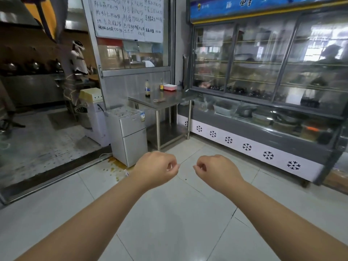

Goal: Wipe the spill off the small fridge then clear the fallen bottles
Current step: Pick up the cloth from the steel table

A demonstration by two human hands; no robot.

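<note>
Left hand, right hand outstretched, fingers curled, holding nothing.

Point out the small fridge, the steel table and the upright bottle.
small fridge (pixel 131 136): head view, on its front doors.
steel table (pixel 169 99): head view, on bare tabletop.
bottle (pixel 147 89): head view, on its label.

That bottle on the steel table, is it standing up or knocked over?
Upright. The bottle stands on its base on the steel table, cap pointing up, dark liquid low inside.
</note>
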